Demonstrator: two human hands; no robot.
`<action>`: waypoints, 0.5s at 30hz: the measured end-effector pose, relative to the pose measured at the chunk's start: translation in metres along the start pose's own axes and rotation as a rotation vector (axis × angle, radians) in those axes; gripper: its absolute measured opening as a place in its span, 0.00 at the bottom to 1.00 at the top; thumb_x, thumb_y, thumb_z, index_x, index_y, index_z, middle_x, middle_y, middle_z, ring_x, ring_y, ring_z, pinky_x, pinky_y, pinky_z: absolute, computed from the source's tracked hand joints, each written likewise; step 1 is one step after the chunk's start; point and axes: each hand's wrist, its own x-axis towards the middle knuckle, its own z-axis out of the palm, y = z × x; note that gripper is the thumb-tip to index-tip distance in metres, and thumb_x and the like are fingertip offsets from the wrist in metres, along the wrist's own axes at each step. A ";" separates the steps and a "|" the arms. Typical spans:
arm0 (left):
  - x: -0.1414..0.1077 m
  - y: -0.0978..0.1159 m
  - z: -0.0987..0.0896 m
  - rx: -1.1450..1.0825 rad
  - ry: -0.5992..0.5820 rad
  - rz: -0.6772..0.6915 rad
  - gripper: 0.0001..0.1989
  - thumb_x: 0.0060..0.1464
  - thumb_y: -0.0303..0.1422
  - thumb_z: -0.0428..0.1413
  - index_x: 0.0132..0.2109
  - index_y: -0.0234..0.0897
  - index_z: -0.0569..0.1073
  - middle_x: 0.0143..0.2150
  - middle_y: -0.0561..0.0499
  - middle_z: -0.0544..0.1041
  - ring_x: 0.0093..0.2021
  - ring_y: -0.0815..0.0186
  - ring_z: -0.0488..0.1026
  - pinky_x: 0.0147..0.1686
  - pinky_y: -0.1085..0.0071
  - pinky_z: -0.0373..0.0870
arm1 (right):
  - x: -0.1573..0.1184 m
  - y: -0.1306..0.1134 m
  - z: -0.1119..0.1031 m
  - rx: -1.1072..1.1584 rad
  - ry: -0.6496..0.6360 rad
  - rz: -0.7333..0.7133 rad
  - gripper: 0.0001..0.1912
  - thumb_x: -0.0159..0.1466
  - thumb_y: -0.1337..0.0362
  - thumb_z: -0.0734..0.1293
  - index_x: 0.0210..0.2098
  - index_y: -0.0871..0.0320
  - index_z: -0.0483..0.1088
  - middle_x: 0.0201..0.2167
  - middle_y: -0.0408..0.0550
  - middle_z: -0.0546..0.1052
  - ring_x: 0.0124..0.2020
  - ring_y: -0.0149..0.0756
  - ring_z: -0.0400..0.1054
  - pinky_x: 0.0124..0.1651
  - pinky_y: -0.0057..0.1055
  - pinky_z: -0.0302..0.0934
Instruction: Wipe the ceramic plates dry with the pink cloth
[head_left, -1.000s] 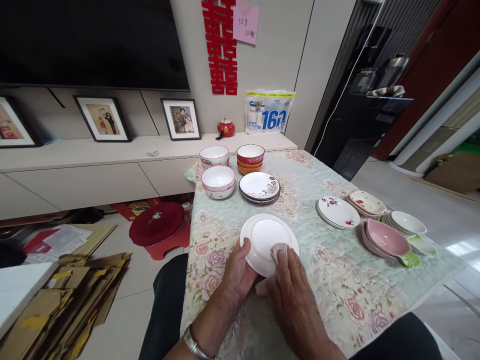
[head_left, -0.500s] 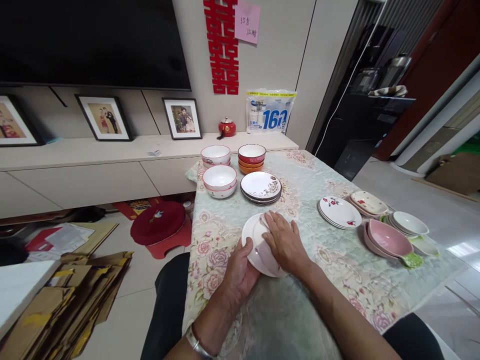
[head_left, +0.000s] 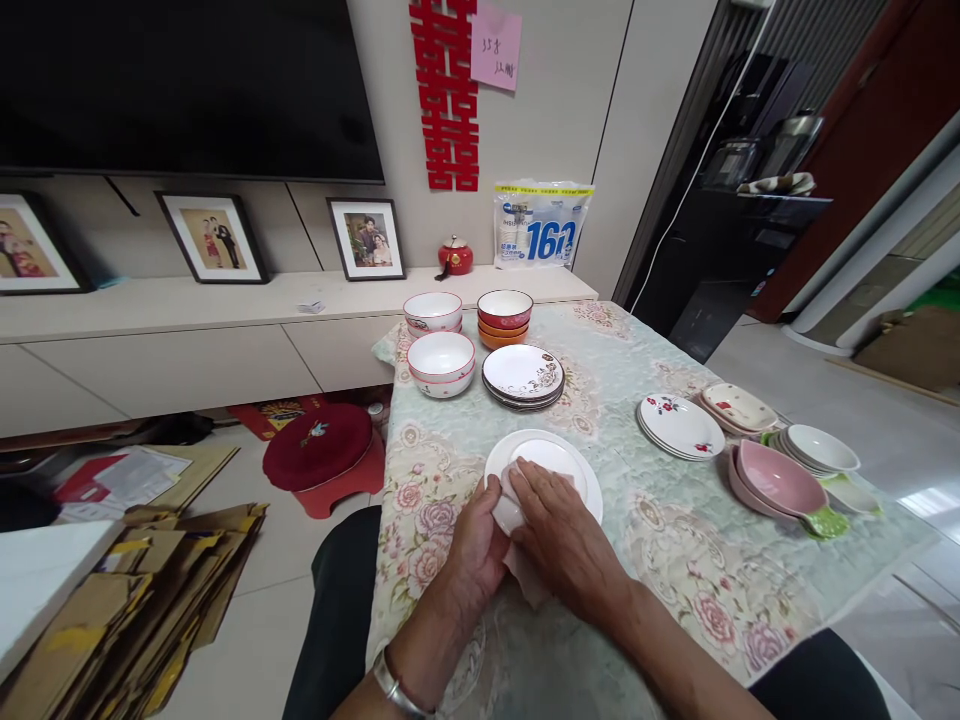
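A white plate (head_left: 577, 463) is tilted above the near part of the table, its underside ring facing up. My left hand (head_left: 476, 540) grips its left edge, thumb on top and the fingers hidden beneath. With fingers flat, my right hand (head_left: 559, 530) presses a thin pale cloth (head_left: 529, 575) against the plate; one end of the cloth hangs over the near rim. Just beyond the plate stands a stack of brown-rimmed plates (head_left: 523, 372).
White bowls (head_left: 441, 358) and orange-red bowls (head_left: 504, 312) stand in stacks at the back. Flowered plates (head_left: 680, 424), pink dishes (head_left: 780, 475) and small white bowls (head_left: 817, 447) are on the right. A red stool (head_left: 322, 450) and flattened cardboard (head_left: 150, 590) lie left of the table (head_left: 420, 500).
My right hand and the cloth have swept across the plate toward the left and nearer to me, uncovering its far right side. My left hand keeps its hold on the edge.
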 end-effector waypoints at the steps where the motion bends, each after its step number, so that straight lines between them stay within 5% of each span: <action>1: 0.000 -0.001 0.000 -0.006 -0.027 0.008 0.20 0.60 0.33 0.52 0.57 0.28 0.69 0.48 0.39 0.79 0.47 0.56 0.77 0.52 0.60 0.70 | -0.009 0.002 0.000 -0.007 0.010 -0.017 0.33 0.63 0.73 0.59 0.67 0.61 0.51 0.68 0.56 0.55 0.69 0.45 0.47 0.67 0.51 0.47; 7: 0.000 -0.004 0.000 0.010 -0.142 0.039 0.26 0.60 0.34 0.52 0.63 0.31 0.62 0.52 0.37 0.77 0.53 0.50 0.73 0.55 0.52 0.66 | -0.036 0.032 -0.002 -0.033 0.100 0.051 0.29 0.68 0.67 0.56 0.68 0.57 0.48 0.67 0.56 0.58 0.67 0.46 0.50 0.64 0.52 0.53; 15: -0.001 -0.003 0.001 0.043 -0.112 0.088 0.26 0.58 0.31 0.54 0.63 0.33 0.63 0.50 0.39 0.78 0.51 0.52 0.74 0.55 0.54 0.66 | 0.009 0.062 0.001 -0.008 0.135 0.149 0.27 0.70 0.60 0.53 0.64 0.70 0.54 0.63 0.69 0.61 0.66 0.49 0.53 0.63 0.48 0.55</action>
